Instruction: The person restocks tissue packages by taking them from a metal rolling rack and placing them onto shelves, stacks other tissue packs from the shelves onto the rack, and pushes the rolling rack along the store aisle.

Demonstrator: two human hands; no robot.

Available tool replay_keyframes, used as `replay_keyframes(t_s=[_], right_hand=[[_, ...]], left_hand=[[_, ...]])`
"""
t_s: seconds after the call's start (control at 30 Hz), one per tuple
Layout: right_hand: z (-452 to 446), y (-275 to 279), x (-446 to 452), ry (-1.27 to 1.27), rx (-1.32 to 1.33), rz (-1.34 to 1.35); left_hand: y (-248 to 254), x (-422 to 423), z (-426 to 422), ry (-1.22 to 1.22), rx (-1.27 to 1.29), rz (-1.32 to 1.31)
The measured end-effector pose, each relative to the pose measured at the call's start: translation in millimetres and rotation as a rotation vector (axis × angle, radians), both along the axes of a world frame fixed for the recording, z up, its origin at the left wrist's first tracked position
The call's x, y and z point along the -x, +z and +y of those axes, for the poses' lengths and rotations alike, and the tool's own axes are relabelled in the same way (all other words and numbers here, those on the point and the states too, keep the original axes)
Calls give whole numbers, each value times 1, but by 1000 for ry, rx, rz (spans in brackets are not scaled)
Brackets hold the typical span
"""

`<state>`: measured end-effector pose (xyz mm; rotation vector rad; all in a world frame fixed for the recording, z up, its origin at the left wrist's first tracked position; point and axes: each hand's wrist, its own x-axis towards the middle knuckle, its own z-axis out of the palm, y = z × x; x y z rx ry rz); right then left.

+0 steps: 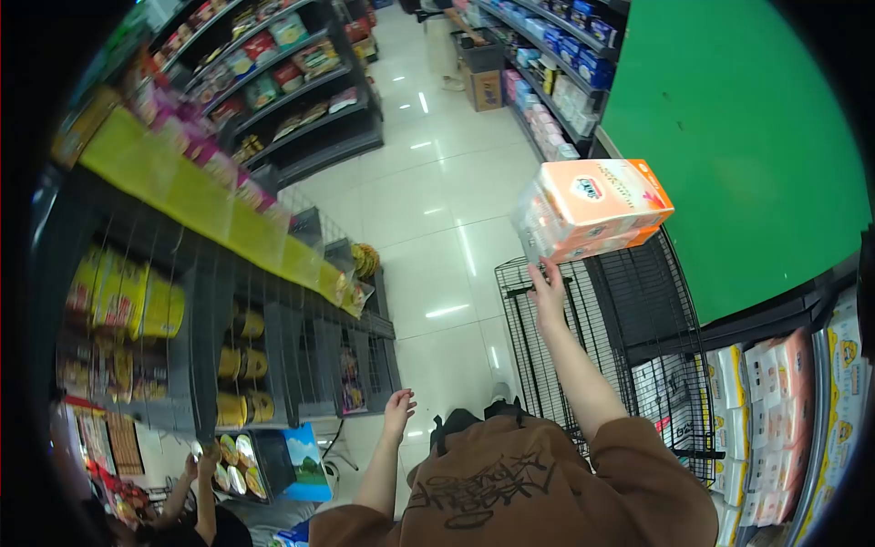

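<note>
My right hand (547,294) reaches forward, its fingers at the near lower corner of an orange and white tissue pack (606,196) in clear plastic wrap. They seem to pinch the loose wrap there. The pack is tilted above the far end of a black wire rack or cart (547,351); whether it rests on the wire I cannot tell. Low beside my body, my left hand (398,412) hangs over the floor with loosely bent fingers and nothing in it.
Packaged goods fill shelves (301,100) at the back left and a wire-fronted shelf (246,319) nearer. A green panel (747,155) stands right, above stacked tissue packs (775,410). A carton (483,89) sits down the aisle (447,246). Another person's hands (205,459) are lower left.
</note>
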<state>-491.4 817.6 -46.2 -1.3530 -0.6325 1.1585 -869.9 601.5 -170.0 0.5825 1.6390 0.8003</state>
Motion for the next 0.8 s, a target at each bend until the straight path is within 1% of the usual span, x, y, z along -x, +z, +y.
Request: replay_keyframes(t_s=[0.03, 0.07, 0.17, 0.27, 0.33, 0.37, 0.43, 0.47, 0.5, 0.53, 0.63, 0.7, 0.77, 0.8], right_hand=[[-6, 22, 0, 51, 22, 103], [-9, 31, -1, 101, 46, 212], [4, 23, -10, 109, -12, 244], [19, 20, -12, 4, -37, 433], [32, 17, -9, -18, -36, 449], [39, 14, -5, -38, -42, 458], [52, 5, 11, -112, 27, 487], [69, 7, 15, -155, 33, 502], [80, 11, 18, -223, 70, 498], [85, 13, 23, -286, 123, 497], [92, -9, 32, -497, -51, 58], [83, -5, 37, -541, -48, 19], [63, 13, 41, -597, -28, 20], [51, 28, 44, -630, -15, 42]], left_hand=[[-7, -7, 19, -80, 34, -3], [-12, -12, 34, -160, 73, -2], [-28, -31, 91, -341, 133, 20], [-38, -50, 161, -462, 117, -8], [-38, -67, 211, -552, 108, -31], [-45, -74, 232, -596, 94, -65], [-62, -80, 290, -732, 44, -112], [-53, -94, 321, -747, 109, -94], [-41, -106, 340, -753, 184, -72], [-30, -118, 364, -815, 202, -84], [-11, -151, 424, -996, 121, -228], [8, -177, 450, -1012, 151, -323], [-3, -196, 469, -994, 214, -396], [-2, -210, 478, -1026, 196, -496]])
